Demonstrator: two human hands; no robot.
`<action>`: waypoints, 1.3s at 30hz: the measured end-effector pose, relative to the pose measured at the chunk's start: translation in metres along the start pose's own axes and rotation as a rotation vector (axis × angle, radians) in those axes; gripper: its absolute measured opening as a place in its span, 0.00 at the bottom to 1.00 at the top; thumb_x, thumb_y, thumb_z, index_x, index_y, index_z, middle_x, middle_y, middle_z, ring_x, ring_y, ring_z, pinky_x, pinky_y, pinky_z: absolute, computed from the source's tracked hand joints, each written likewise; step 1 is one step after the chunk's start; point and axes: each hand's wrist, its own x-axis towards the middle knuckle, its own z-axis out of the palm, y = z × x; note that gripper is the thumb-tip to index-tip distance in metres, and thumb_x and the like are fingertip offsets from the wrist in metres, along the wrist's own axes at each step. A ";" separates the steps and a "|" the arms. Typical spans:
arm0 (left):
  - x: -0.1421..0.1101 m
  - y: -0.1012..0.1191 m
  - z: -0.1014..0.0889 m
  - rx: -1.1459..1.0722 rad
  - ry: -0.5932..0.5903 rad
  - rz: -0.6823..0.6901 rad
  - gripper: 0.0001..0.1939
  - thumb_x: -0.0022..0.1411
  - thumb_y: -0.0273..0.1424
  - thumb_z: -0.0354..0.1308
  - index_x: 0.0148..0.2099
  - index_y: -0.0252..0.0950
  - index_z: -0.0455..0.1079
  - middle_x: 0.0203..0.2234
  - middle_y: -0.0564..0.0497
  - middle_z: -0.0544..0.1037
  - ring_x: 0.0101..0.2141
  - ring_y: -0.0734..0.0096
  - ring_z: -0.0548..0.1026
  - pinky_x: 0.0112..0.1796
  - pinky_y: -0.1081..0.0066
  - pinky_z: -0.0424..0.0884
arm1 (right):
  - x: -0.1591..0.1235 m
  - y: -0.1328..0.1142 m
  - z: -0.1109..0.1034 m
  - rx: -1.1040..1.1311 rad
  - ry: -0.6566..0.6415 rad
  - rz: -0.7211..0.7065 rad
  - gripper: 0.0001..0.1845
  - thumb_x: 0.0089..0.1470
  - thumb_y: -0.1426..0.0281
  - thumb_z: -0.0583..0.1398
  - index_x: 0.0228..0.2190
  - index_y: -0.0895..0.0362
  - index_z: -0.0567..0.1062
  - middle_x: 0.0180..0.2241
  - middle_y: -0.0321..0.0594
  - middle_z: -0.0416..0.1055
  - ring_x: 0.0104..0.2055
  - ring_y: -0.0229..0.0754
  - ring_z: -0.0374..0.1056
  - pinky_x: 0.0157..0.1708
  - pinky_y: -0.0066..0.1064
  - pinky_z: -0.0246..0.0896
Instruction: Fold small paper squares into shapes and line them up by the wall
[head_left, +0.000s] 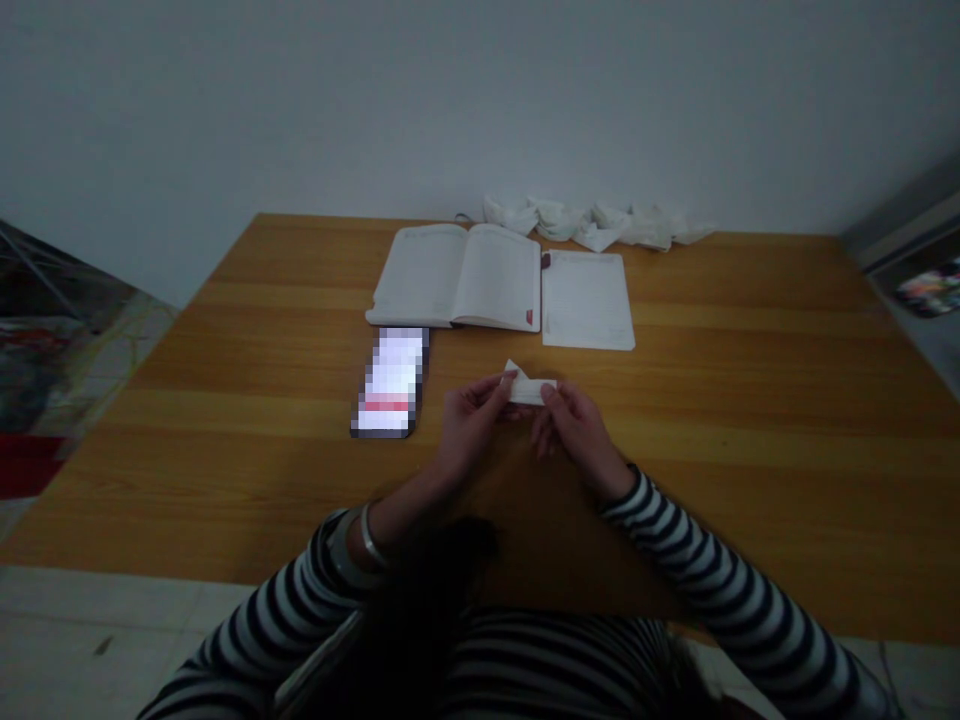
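Observation:
A small folded strip of white paper (pixel 529 391) is held above the table between my two hands. My left hand (pixel 472 415) pinches its left end, where a pointed corner sticks up. At the right end, the thumb and fingers of my right hand (pixel 577 420) grip the strip, with the lower fingers curled underneath. Behind my hands lie an open notebook (pixel 499 275) and, to its right, a stack of loose white sheets (pixel 588 305). A phone (pixel 390 382) with a lit, blurred-out screen lies left of my left hand.
Several folded white paper pieces (pixel 555 218) stand in a row at the table's back edge, against the grey wall (pixel 480 100). The wooden table (pixel 750 400) spreads wide on both sides. Something red (pixel 30 465) shows on the floor at left.

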 end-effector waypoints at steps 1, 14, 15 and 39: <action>0.000 0.000 -0.001 0.001 -0.008 0.000 0.22 0.59 0.40 0.68 0.50 0.30 0.78 0.32 0.45 0.84 0.26 0.71 0.80 0.32 0.71 0.76 | 0.000 -0.002 -0.002 -0.033 -0.047 0.026 0.25 0.58 0.44 0.57 0.32 0.55 0.67 0.14 0.31 0.71 0.11 0.33 0.63 0.10 0.20 0.52; 0.002 0.003 -0.001 0.130 -0.117 0.098 0.17 0.68 0.39 0.57 0.54 0.34 0.68 0.22 0.52 0.79 0.21 0.72 0.77 0.26 0.73 0.75 | -0.006 -0.005 -0.001 -0.150 0.001 0.043 0.29 0.63 0.55 0.51 0.13 0.53 0.59 0.07 0.28 0.55 0.09 0.29 0.46 0.11 0.23 0.39; 0.004 0.004 -0.002 0.148 -0.155 0.110 0.16 0.67 0.39 0.58 0.50 0.34 0.70 0.22 0.52 0.79 0.21 0.73 0.77 0.27 0.73 0.74 | -0.006 -0.006 -0.002 -0.142 -0.007 0.051 0.28 0.62 0.55 0.51 0.13 0.53 0.59 0.07 0.28 0.55 0.09 0.29 0.46 0.11 0.23 0.38; -0.002 0.011 -0.002 0.219 -0.136 0.177 0.20 0.65 0.41 0.60 0.54 0.40 0.59 0.17 0.59 0.74 0.16 0.75 0.70 0.19 0.75 0.64 | -0.015 -0.003 0.004 -0.614 0.101 -0.418 0.29 0.66 0.51 0.47 0.18 0.52 0.62 0.15 0.33 0.59 0.18 0.38 0.55 0.23 0.32 0.47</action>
